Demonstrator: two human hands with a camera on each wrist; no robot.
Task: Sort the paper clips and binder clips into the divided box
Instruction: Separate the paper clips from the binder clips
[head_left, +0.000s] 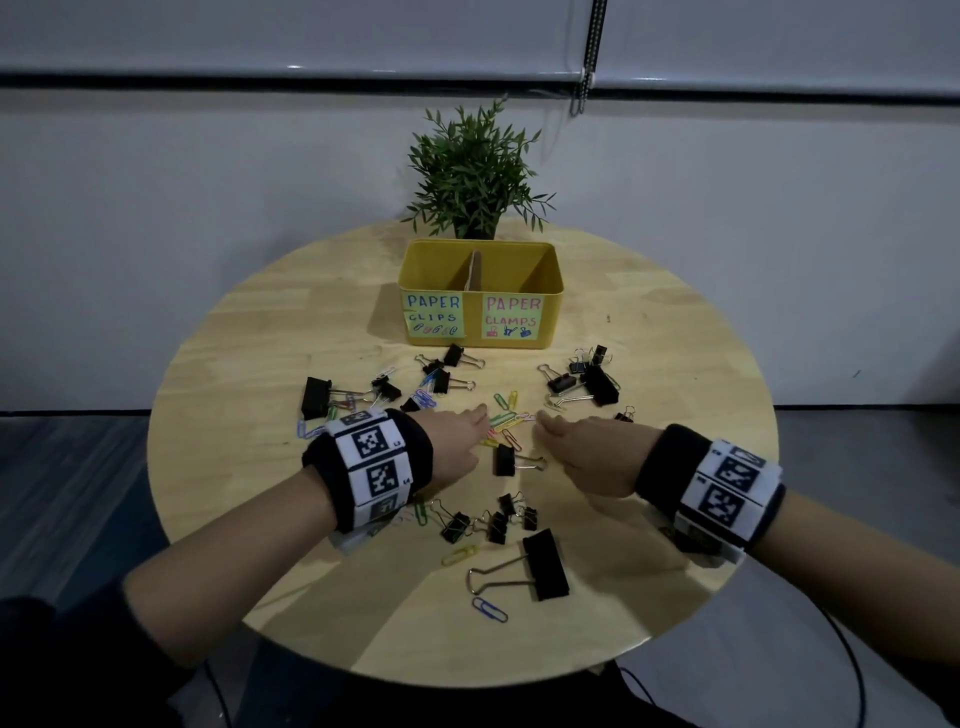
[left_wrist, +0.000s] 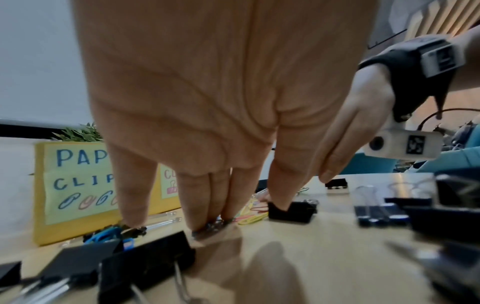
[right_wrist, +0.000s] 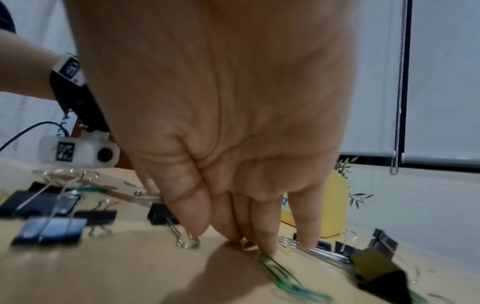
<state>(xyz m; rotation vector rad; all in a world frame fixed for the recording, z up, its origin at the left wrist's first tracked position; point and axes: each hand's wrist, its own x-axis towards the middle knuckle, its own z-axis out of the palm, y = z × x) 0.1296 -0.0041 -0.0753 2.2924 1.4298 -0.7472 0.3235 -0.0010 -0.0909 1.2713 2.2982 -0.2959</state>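
Observation:
The yellow divided box (head_left: 480, 260) stands at the table's back, labelled "PAPER CLIPS" on the left and "PAPER CLAMPS" on the right. Coloured paper clips (head_left: 506, 418) lie in a small heap at mid-table. My left hand (head_left: 467, 423) reaches in from the left, its straight fingers (left_wrist: 205, 218) touching the table at the heap's edge. Coming from the right, my right hand (head_left: 556, 428) has straight fingertips (right_wrist: 265, 240) down on the wood at a green paper clip (right_wrist: 279, 271). A small black binder clip (head_left: 505, 460) lies between the hands. Neither hand holds anything.
Black binder clips lie scattered on the round wooden table (head_left: 649, 338): a group at the left (head_left: 315, 397), one at the right (head_left: 597, 384), small ones near me (head_left: 491, 522) and a large one (head_left: 545, 564). A potted plant (head_left: 475, 171) stands behind the box.

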